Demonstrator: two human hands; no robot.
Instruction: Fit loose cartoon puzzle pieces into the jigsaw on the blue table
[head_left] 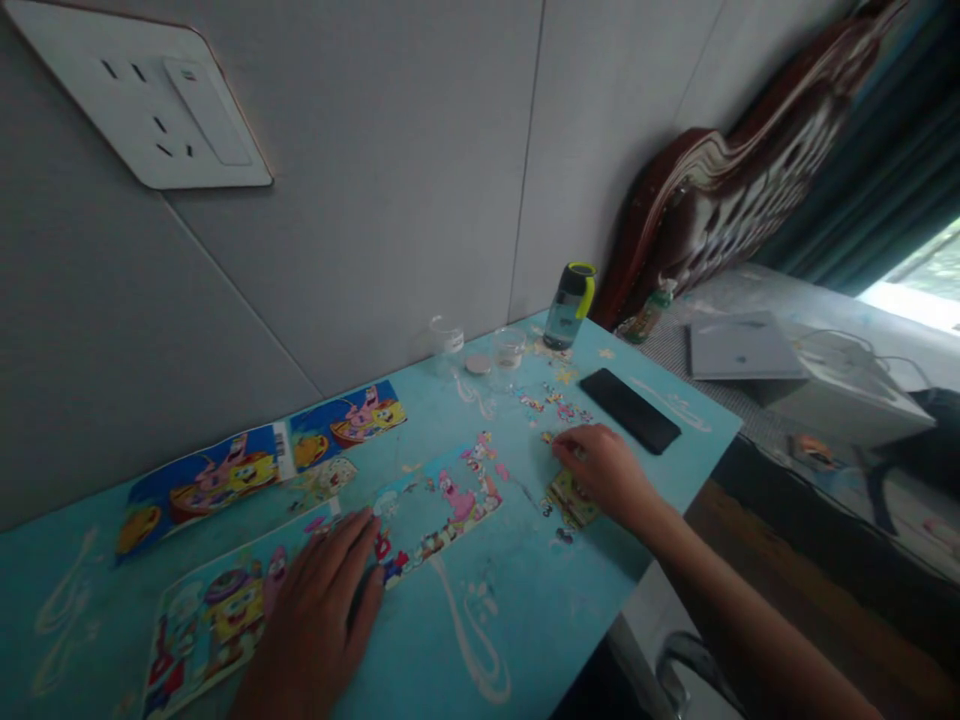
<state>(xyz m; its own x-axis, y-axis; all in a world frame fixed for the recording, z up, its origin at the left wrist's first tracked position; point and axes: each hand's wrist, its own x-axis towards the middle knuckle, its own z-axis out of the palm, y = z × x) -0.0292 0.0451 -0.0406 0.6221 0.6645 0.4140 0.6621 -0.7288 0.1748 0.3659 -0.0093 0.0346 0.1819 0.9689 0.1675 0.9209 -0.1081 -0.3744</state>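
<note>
The left hand is laid palm down with its fingers extended and released, nothing being gripped. Part of the printed SpongeBob picture is covered by it, and the left end of the partly assembled SpongeBob puzzle is met by its fingertips; whether the puzzle is pressed cannot be told. The puzzle is spread to the right of those fingers, between the two hands, with Patrick's pink figure seen inside its border.

The right hand is held low over the table, its thumb and forefinger brought together beside a small loose piece; whether that piece is grasped cannot be told. A yellow SpongeBob section is partly hidden beneath the same hand, on its near side. More loose pieces are scattered beyond its fingertips, toward the wall.

A black phone is placed to the right of those pieces. Near the wall, a water bottle is stood upright, and blue cartoon packaging is laid flat behind the printed picture.
</note>
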